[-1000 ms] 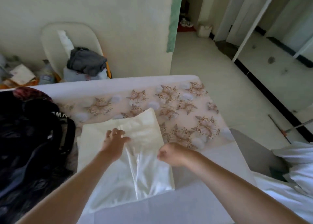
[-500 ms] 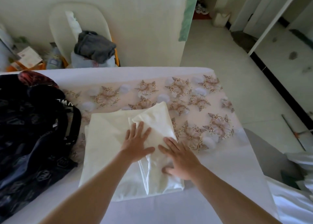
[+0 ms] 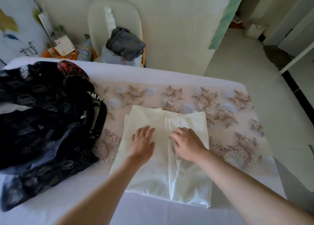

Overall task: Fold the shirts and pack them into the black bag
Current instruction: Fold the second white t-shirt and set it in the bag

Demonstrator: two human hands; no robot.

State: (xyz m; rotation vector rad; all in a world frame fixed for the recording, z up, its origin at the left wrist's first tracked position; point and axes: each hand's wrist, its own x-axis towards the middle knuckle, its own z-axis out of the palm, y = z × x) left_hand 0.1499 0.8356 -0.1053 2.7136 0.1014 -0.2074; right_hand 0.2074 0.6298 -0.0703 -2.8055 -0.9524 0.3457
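Note:
A cream shirt (image 3: 149, 173) lies partly folded on the table, its right side turned over into a long strip. My left hand (image 3: 141, 144) presses flat on the shirt's left half, fingers straight. On the folded strip rests my right hand (image 3: 187, 142), fingers spread and pointing left along the fold line. The black bag (image 3: 42, 122), patterned and slumped with its mouth loose, sits on the table's left part, a strap hanging close to the shirt's left edge.
The table carries a white cover with a floral cloth (image 3: 229, 109) at its far right. Behind it stands a white chair (image 3: 95, 20) holding a grey folded garment (image 3: 125, 43). Clutter (image 3: 62, 46) sits at the back left. Open floor (image 3: 246, 68) lies to the right.
My left hand slid from the middle fold to the shirt's left half. The right hand moved up along the folded strip. The view shifted, so the shirt sits more to the right.

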